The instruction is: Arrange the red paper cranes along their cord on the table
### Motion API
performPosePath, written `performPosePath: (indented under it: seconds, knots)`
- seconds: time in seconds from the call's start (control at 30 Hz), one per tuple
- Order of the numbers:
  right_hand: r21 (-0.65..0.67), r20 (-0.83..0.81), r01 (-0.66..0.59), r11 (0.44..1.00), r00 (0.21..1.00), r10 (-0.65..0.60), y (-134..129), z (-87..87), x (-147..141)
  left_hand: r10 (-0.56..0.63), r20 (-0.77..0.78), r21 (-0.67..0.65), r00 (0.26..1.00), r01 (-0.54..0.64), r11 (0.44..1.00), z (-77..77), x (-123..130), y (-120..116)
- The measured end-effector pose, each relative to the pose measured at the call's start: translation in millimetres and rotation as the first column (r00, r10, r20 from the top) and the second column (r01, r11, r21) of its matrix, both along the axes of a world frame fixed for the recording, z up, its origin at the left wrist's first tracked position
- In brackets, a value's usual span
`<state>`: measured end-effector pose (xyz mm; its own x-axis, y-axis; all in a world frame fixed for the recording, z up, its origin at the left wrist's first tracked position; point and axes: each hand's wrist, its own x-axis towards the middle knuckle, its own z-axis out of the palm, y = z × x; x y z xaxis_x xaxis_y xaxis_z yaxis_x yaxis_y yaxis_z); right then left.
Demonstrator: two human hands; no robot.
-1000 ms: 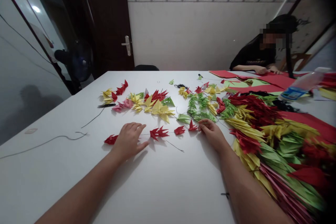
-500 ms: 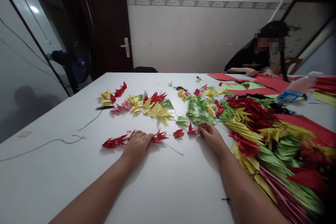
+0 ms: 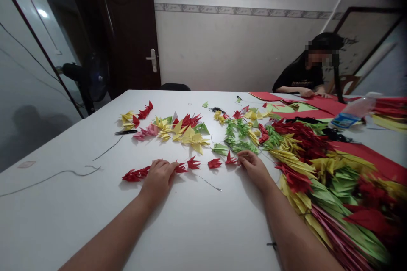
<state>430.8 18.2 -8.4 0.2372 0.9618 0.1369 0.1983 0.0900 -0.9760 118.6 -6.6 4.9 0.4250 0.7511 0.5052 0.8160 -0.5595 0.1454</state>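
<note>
Across white table (image 3: 197, 228), red paper string (image 3: 193, 163) runs under L hand (image 3: 158, 178) (grasp: can't tell) to R hand (image 3: 252, 167), pinching its R end; prob. light, stiff, crushable, so grip betw. folded pcs (image 3: 214, 163), not tips.

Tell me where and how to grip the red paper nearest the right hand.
Probably low on the red paper, coming from the near side: its slim upward spike looks bendable, the right hand is close on its right, and green paper lies beyond.
</note>
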Motion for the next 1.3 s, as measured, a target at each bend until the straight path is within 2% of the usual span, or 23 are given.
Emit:
performPosePath:
  seconds: [0.2,0.37,0.6,0.7,0.77,0.87,1.0,1.1,1.3]
  knots:
    - [0.014,0.001,-0.004,1.0,1.0,0.004,-0.3,0.0,-0.3,0.027,-0.025,-0.018,0.999,-0.027,0.999,1.7,0.1,-0.2]
    - [0.015,0.015,-0.005,1.0,1.0,0.004,-0.6,0.8,0.0,0.12,-0.015,0.014,0.993,-0.119,0.993,0.4,0.3,0.5]
    - [0.021,-0.004,-0.006,1.0,1.0,0.006,-0.3,1.0,-0.4,0.148,-0.002,0.092,0.989,-0.147,0.985,1.9,2.1,-2.6]
    - [0.017,-0.004,0.0,1.0,1.0,0.0,-1.1,2.0,-1.2,0.121,-0.005,0.121,0.993,-0.119,0.986,4.5,7.4,-4.8]
    - [0.013,0.005,0.005,1.0,1.0,-0.005,-1.8,3.2,-1.9,0.065,-0.032,0.114,0.997,-0.061,0.992,7.3,13.4,-4.7]
    - [0.011,0.014,-0.006,1.0,1.0,0.006,-1.9,3.9,-2.1,0.008,-0.107,0.042,0.994,-0.004,0.999,13.4,25.1,-0.8]
    - [0.009,0.024,-0.001,1.0,1.0,0.001,-0.9,2.2,-0.9,0.026,-0.204,-0.064,0.979,-0.04,0.997,19.6,40.7,9.0]
    - [0.015,0.024,0.005,1.0,1.0,-0.005,-0.7,1.5,-0.5,0.017,-0.212,-0.096,0.977,-0.038,0.995,16.8,49.8,13.4]
    - [0.011,-0.006,-0.009,1.0,1.0,0.009,0.2,2.2,-0.3,-0.016,-0.111,-0.086,0.994,0.006,0.996,4.8,56.4,11.4]
